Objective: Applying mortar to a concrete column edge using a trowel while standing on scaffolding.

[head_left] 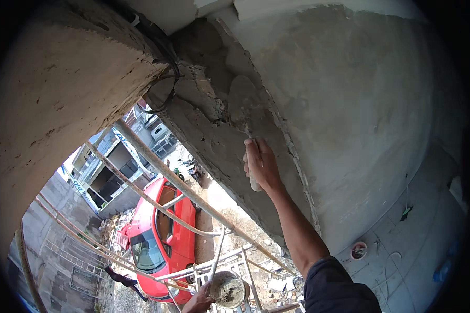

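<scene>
My right hand is closed round the handle of a trowel. The trowel's rounded blade lies against wet grey mortar on a long ledge beside the curved wall. Low in the view, my left hand grips the rim of a round bucket with grey mortar inside. Part of that hand is cut off by the lower edge, and its fingers show only partly. A raised rough edge of mortar runs along the ledge's right side. Dark cables hang at the ledge's upper end.
Scaffold poles cross at the left above a drop. Far below stand a red car, a motorcycle and a person. A smooth curved wall fills the right, with a small bucket on the floor beneath. A beam overhangs upper left.
</scene>
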Tool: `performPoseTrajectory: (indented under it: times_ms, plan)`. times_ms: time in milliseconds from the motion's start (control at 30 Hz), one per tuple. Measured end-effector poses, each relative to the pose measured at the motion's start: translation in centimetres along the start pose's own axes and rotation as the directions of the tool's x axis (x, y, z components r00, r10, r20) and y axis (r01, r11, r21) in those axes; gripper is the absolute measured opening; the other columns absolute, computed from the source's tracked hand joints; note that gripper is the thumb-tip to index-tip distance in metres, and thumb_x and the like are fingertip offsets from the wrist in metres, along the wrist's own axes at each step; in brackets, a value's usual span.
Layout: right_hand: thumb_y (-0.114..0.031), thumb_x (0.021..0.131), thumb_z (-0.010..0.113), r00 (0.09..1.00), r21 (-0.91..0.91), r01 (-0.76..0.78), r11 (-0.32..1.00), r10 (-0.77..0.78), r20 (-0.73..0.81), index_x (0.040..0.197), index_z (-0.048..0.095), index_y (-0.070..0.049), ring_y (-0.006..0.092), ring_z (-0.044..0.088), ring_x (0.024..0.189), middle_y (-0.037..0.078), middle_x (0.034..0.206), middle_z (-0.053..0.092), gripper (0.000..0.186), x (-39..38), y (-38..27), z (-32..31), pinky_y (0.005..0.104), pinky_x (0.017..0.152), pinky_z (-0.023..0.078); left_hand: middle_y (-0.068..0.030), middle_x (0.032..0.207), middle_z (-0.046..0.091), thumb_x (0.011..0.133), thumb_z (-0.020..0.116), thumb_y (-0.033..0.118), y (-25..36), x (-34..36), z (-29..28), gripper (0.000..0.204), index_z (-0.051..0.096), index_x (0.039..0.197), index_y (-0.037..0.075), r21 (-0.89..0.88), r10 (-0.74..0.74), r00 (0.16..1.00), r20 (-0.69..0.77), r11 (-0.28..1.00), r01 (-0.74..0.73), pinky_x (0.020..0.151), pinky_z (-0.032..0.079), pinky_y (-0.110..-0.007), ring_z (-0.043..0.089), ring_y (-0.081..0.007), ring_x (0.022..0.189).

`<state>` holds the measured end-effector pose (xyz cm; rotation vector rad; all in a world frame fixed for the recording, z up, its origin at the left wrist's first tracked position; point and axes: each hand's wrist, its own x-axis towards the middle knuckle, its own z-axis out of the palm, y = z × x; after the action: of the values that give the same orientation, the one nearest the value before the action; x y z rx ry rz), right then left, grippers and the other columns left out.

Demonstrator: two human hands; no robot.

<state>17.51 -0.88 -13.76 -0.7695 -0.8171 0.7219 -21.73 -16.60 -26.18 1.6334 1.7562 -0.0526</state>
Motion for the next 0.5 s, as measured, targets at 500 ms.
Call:
performPoseTrajectory:
  times_ms: [500]
  plan:
    - [-0.036, 0.090, 0.057, 0.283, -0.911, -0.202, 0.360, 0.912, 0.298, 0.117, 0.055, 0.006, 0.0448, 0.066, 0.093, 0.031, 0.095, 0.067, 0.050, -34.3, 29.6, -5.5, 0.0498, 0.088, 0.050, -0.0025, 0.086, 0.056, 0.088, 0.058, 0.010, 0.8, 0.8, -1.3, 0.078, 0.020, 0.156, 0.007, -0.456, -0.159, 0.987, 0.015, 0.877, 0.148, 0.054, 0.045, -0.025, 0.051, -0.0093, 0.062]
